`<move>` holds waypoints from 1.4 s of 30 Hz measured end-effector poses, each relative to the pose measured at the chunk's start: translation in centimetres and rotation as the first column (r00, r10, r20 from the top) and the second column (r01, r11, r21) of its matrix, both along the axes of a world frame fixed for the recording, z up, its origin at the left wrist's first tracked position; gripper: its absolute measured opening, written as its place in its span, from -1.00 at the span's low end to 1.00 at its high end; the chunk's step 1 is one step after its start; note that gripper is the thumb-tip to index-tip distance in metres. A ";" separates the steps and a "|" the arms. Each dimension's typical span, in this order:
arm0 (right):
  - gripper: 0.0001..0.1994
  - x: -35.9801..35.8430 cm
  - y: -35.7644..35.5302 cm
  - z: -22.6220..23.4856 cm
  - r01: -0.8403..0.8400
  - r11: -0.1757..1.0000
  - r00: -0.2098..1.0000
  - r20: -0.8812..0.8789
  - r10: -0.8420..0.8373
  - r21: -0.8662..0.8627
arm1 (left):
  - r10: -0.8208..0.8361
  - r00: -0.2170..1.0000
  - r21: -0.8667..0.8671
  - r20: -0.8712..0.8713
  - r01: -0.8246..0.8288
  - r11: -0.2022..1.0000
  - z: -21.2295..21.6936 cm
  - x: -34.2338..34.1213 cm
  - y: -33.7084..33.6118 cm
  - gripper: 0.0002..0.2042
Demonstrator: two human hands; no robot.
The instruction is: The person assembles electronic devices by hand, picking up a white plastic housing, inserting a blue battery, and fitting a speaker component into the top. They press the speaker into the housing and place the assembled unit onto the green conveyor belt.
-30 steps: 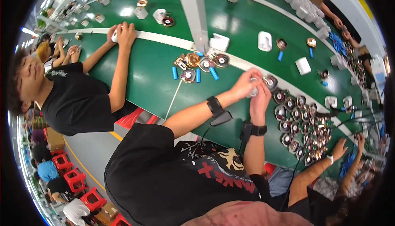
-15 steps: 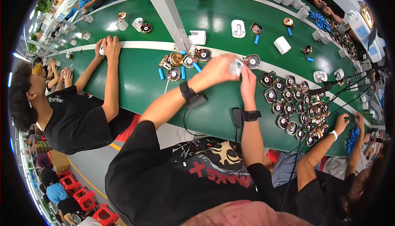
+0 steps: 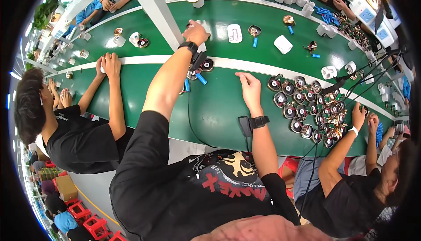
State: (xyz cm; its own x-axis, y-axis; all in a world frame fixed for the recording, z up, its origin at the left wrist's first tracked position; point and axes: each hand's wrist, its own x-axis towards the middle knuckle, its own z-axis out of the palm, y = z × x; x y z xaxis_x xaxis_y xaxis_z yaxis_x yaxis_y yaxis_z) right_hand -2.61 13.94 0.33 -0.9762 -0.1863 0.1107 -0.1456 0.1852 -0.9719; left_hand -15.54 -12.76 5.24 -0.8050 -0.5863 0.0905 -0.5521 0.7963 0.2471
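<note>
My left hand (image 3: 196, 33) is stretched over the white divider strip, its fingers curled down beside a white plastic housing (image 3: 202, 48). A small dark edge shows at its fingertips; what it grips is mostly hidden. Under my left forearm lie round speaker units (image 3: 206, 64) and blue cylindrical cells (image 3: 201, 79), partly covered. My right hand (image 3: 250, 89) hovers over the green table nearer me, thumb and index finger stretched to the left, with nothing in it. Right of it stands a cluster of speaker units (image 3: 300, 97) with wires and boards.
A white post (image 3: 155, 10) rises by my left hand. Beyond the divider (image 3: 237, 67) lie a white cover (image 3: 234, 34), a white housing (image 3: 283, 44) and blue cells. Black cables (image 3: 351, 89) hang at the right. Co-workers' hands (image 3: 109, 66) work on both sides.
My left hand has swung left and away, across the divider, from where both hands met around a small pale round piece. My right hand stays near, now apart. The speaker unit beside it is gone from there.
</note>
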 end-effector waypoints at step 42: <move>-0.64 -19.6 -3.2 -1.9 -0.070 0.824 0.996 -0.010 0.092 0.563 | -0.365 0.712 0.346 -0.600 0.642 0.684 -4.4 15.5 11.6 -0.34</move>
State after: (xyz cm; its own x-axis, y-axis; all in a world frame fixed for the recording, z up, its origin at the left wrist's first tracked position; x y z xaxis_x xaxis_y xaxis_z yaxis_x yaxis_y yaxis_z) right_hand -22.26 10.72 -1.54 -0.9523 -0.3052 -0.0033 -0.2165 0.6831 -0.6975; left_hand -0.03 -1.14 0.80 -0.9241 -0.1641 0.3451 0.1883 0.5904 0.7848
